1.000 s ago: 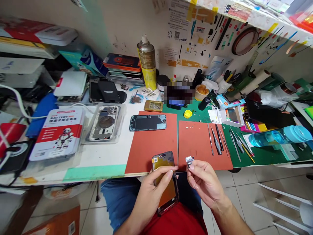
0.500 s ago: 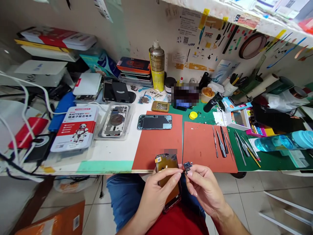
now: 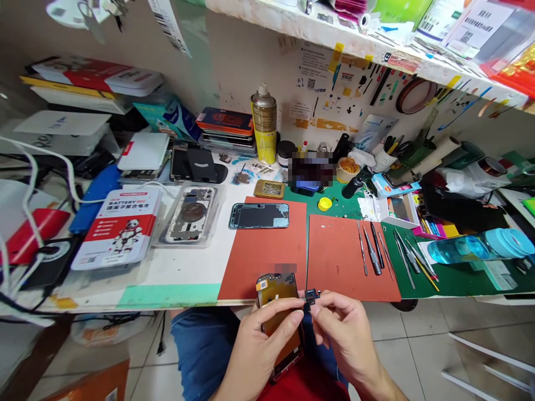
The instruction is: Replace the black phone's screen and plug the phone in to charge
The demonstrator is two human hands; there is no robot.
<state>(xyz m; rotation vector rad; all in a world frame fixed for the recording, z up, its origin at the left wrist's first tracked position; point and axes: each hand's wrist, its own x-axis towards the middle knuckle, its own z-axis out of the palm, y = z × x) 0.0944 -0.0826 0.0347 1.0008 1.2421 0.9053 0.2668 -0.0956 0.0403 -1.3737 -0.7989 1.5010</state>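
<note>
My left hand [image 3: 263,345] grips a phone screen panel [image 3: 279,312] with its copper-coloured back facing up, held over my lap just below the table's front edge. My right hand [image 3: 343,334] pinches a small dark component [image 3: 311,295] beside the panel's right edge, fingertips of both hands nearly touching. On the table ahead lies a blue-edged phone frame [image 3: 259,215] on the left red mat [image 3: 267,245]. A second red mat [image 3: 346,250] sits to the right.
Several metal hand tools [image 3: 376,250] lie at the right mat's edge on a green mat. A spray can [image 3: 264,123], a clear tray with a phone housing [image 3: 190,214], a battery box [image 3: 119,225], a blue water bottle [image 3: 480,245] and cluttered boxes surround the work area.
My hands dropped slightly and came together; the small part in my right hand turned from its shiny side to a dark side and moved against the panel's edge. The view tilted upward.
</note>
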